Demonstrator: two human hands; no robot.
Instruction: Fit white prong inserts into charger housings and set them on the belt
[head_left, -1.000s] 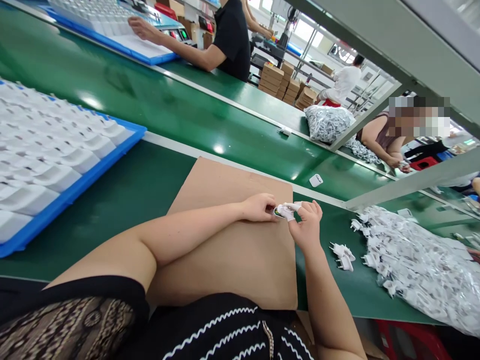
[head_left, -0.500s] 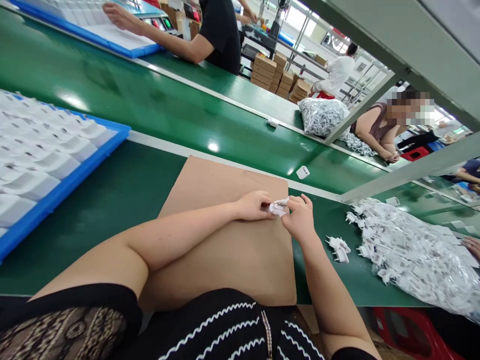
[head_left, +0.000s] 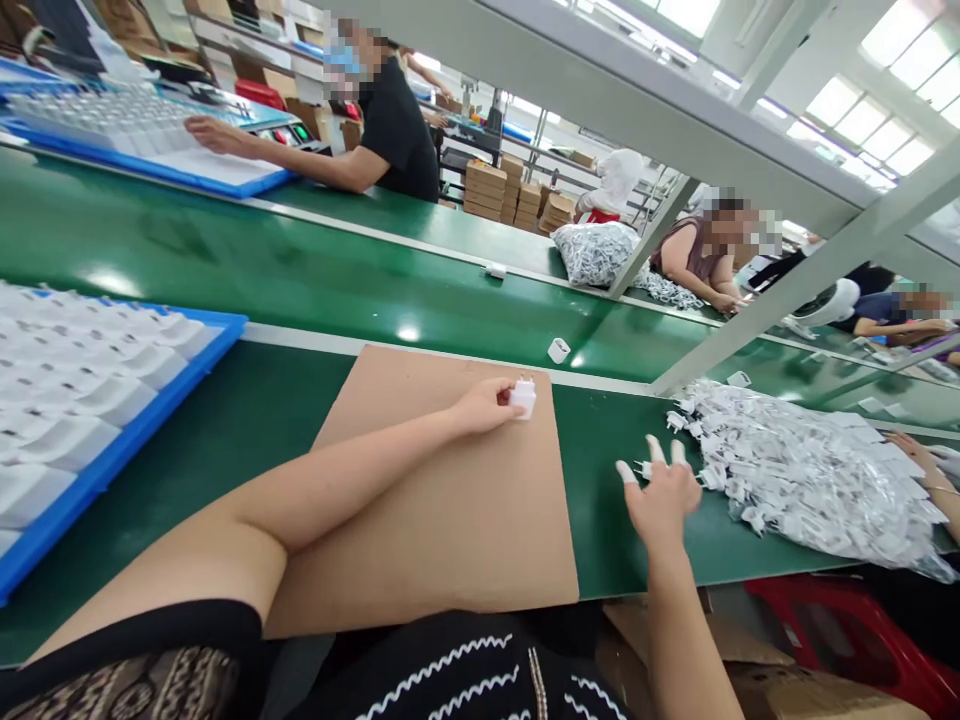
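Observation:
My left hand [head_left: 487,405] grips a white plug adapter [head_left: 523,400] upright, its prongs pointing up, over the far right part of a brown cardboard sheet [head_left: 442,520]. To the right of the sheet, my right hand [head_left: 664,490] reaches over the green bench with fingers spread and white covers on some fingertips. Just under those fingers lies a white plug piece [head_left: 643,468], mostly hidden by the hand. Beyond it spreads a big heap of white plug pieces [head_left: 795,470], partly in a clear plastic bag.
A blue tray [head_left: 217,345] of white adapters stands at left. On the green conveyor belt [head_left: 330,300] ahead sits a white adapter [head_left: 559,350]. A slanted metal post [head_left: 757,285] rises at right. Co-workers sit across the belt, and another person's hand [head_left: 911,450] touches the heap's right side.
My right hand has left the adapter and moved right to the loose plug pieces, its fingers spreading. My left hand keeps the adapter, now turned upright. The camera view has tilted up.

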